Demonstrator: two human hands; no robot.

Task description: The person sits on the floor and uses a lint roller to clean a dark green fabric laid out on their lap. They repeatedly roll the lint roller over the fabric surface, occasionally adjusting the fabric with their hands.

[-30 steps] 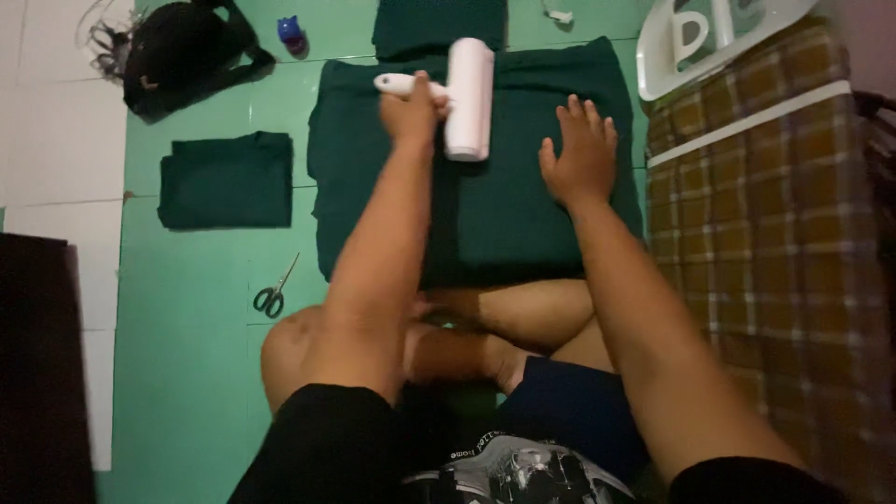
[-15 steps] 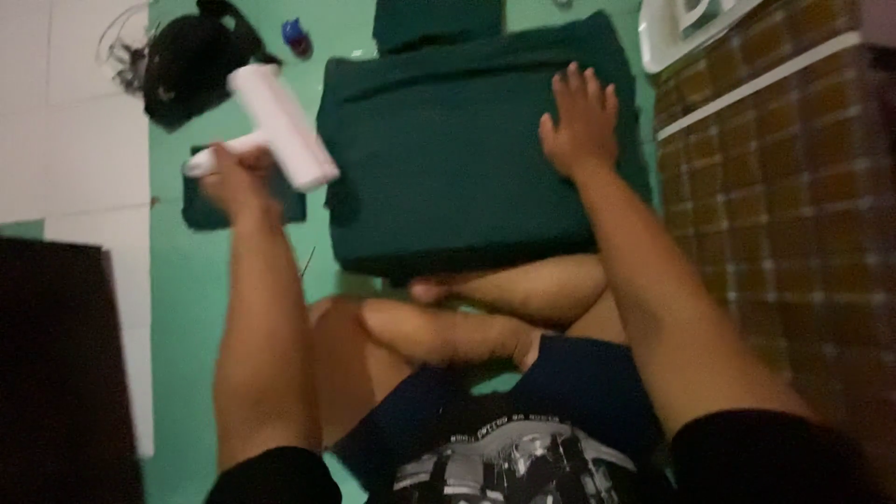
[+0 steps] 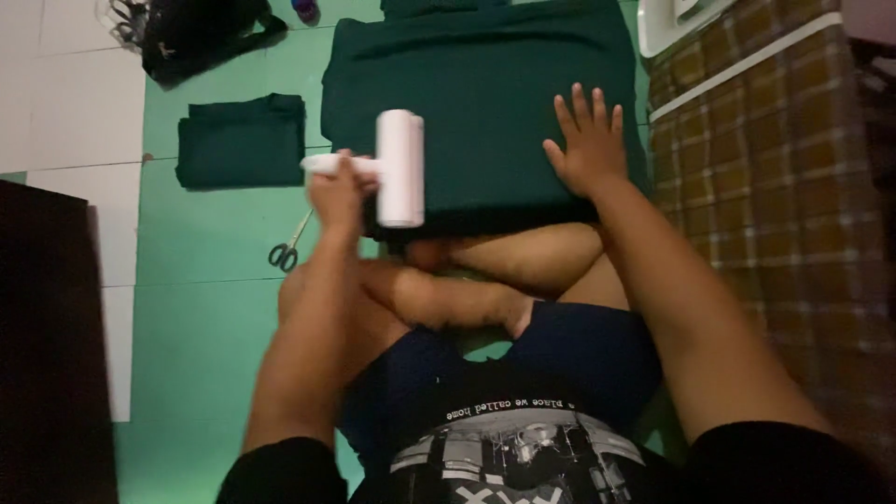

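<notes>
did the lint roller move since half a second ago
Yes. The lint roller in the left hand was off the left edge of the dark green cloth, over the green floor; now it sits on the cloth's near left part.

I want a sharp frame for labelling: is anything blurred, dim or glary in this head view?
Head view: the lint roller and left hand are slightly motion-smeared; the right hand, flat on the dark green cloth, is crisper. Light is dim and even, no glare; the black bag and the dark panel at left lose detail.
</notes>
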